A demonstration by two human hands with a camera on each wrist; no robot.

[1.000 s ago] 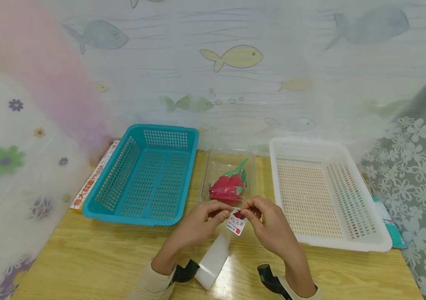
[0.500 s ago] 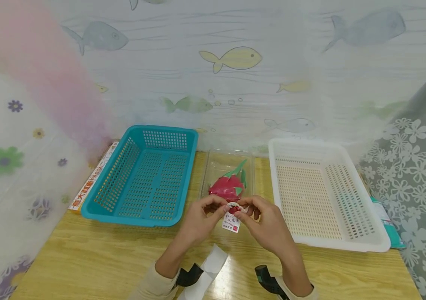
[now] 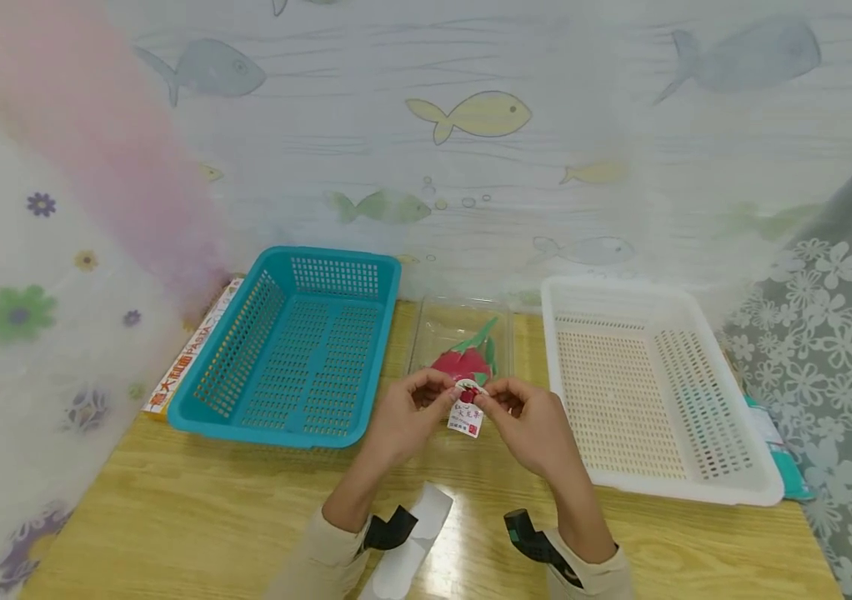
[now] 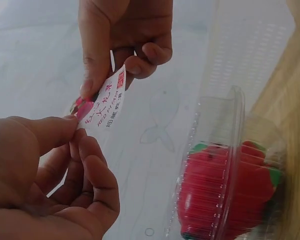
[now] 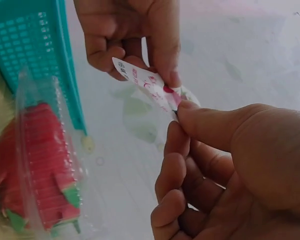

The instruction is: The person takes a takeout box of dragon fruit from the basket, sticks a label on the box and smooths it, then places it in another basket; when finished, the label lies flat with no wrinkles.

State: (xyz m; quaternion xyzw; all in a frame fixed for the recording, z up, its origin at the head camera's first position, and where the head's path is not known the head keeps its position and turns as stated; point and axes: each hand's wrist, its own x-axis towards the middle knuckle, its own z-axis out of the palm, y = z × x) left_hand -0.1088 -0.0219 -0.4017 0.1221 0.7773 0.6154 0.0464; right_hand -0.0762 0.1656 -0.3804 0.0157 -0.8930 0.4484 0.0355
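Observation:
Between both hands is a white label sticker point(image 3: 465, 419) with a dragon fruit picture and red and dark characters. My left hand point(image 3: 413, 412) pinches its left upper edge between thumb and fingertips. On the opposite edge, the thumb and fingers of my right hand point(image 3: 531, 417) pinch it too. In the left wrist view the sticker point(image 4: 105, 102) looks slightly curved. Just beyond the hands stands a clear plastic box point(image 3: 426, 321) with a red dragon fruit point(image 3: 459, 364) with green tips inside; the hands hide part of its near side.
A teal basket point(image 3: 313, 433) stands on the left, a white basket point(image 3: 666, 483) on the right. Strips of white backing paper point(image 3: 414, 542) lie on the wooden table point(image 3: 208, 517) between the forearms. A pasta box point(image 3: 178, 367) and a teal packet point(image 3: 789, 467) show behind the baskets.
Both hands have moved a little away from the body, toward the clear box, with the sticker. The right hand's grip shifted to the sticker's edge. The backing paper has slid toward the near edge.

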